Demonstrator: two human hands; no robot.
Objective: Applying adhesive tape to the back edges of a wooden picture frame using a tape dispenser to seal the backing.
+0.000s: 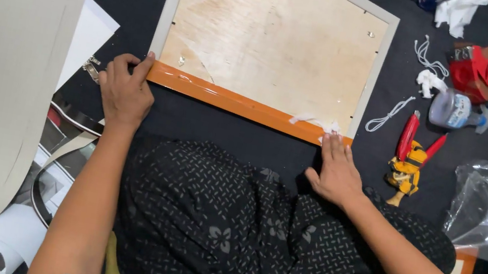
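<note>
On the dark floor, the stiff, light picture frame has its corners held: left hand fingers gripping, right hand fingers flat.

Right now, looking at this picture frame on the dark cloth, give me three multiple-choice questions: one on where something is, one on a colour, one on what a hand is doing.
1. Where does the red-handled tool lie relative to the frame?
A. On its backing board
B. To its right
C. Under the grey sheet

2. What colour is the frame's edge nearest the person?
A. Orange
B. Blue
C. Black

3. What is the left hand doing?
A. Holding the spray bottle
B. Resting in the lap
C. Gripping the frame's near left corner

Answers:
1 B, it lies on the dark cloth right of the frame.
2 A, that side is glossy orange; the others are pale grey.
3 C, its fingers curl over that corner, while the right hand lies flat at the right corner.
</note>
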